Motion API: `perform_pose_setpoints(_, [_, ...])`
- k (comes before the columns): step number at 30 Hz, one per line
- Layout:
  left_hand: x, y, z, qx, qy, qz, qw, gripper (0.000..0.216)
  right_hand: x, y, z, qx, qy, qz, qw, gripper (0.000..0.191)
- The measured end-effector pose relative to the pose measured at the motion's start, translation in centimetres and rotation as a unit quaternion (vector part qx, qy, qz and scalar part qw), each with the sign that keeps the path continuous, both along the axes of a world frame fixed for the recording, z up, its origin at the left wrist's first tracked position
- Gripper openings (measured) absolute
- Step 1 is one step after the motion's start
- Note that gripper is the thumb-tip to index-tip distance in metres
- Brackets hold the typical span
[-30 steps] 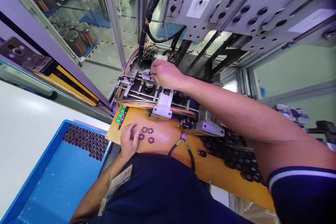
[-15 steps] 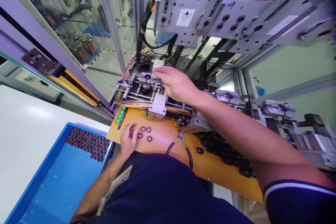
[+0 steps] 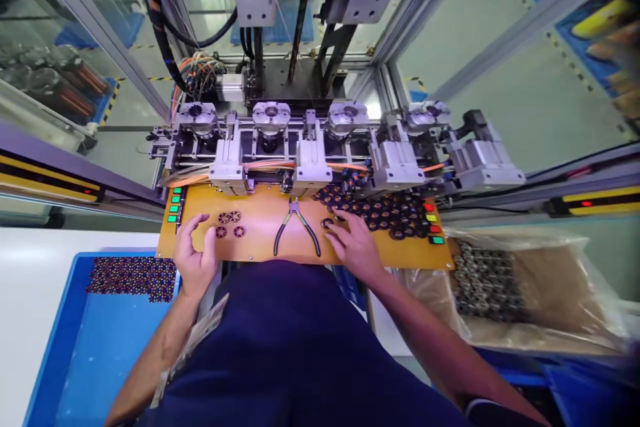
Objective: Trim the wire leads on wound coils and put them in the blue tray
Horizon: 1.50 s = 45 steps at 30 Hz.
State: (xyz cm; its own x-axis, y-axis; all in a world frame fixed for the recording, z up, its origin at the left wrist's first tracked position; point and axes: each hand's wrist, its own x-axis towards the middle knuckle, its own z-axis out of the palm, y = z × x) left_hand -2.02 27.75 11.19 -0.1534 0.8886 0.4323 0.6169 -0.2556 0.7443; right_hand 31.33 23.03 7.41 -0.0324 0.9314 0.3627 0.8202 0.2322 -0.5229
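My left hand [image 3: 195, 255] rests at the left end of the orange panel [image 3: 260, 240], thumb and fingers apart with nothing between them. Just right of its thumb lie several small copper-and-dark rings [image 3: 239, 231]. At the right, my right hand [image 3: 357, 245] reaches over the panel with its fingers spread. A single dark round part [image 3: 327, 223] lies by its fingertips; whether they touch it I cannot tell. Beyond that hand spreads a cluster of similar dark round parts [image 3: 385, 215]. Between my hands lie cutting pliers [image 3: 295, 217], their handles towards me.
Behind the panel stands a machine with several metal fixtures [image 3: 271, 115]. Green buttons [image 3: 174, 209] line the panel's left end, coloured buttons [image 3: 432, 228] its right. A blue tray [image 3: 120, 347] of rings stands left, a plastic-lined box [image 3: 550, 280] of metal parts right.
My right hand has come back from the left machine fixture to the dark parts on the panel. My left hand stays by the rings. The view has turned to the right.
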Motion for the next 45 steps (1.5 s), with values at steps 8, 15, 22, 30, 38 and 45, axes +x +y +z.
perform_pose_setpoints(8, [3.8,-0.3,4.4,-0.113,-0.019,-0.177,0.978,0.027,-1.7,0.2,1.9,0.004,0.086,0.004,0.996,0.019])
perform_pose_setpoints(15, [8.1,-1.3,8.9,-0.274,-0.207,-0.417,0.841,0.024,-6.6,-1.0,10.4,0.065,0.274,0.120,0.952,0.017])
perform_pose_setpoints(22, [7.1,-2.2,9.1,-0.076,-0.083,-0.315,0.942,0.030,-8.6,0.2,11.8,-0.038,0.424,0.163,0.890,0.009])
perform_pose_setpoints(30, [6.1,-2.2,9.0,0.003,-0.061,-0.266,0.962,0.030,-9.9,1.4,11.7,-0.082,0.425,0.211,0.876,0.011])
perform_pose_setpoints(38, [2.4,-1.2,4.5,-0.022,-0.046,-0.092,0.994,0.037,-6.9,10.4,14.9,-0.027,0.263,0.300,0.916,0.013])
perform_pose_setpoints(45, [-1.1,0.8,-3.6,-0.042,-0.027,0.061,0.997,0.035,-3.4,25.0,15.0,0.074,0.007,0.271,0.960,0.014])
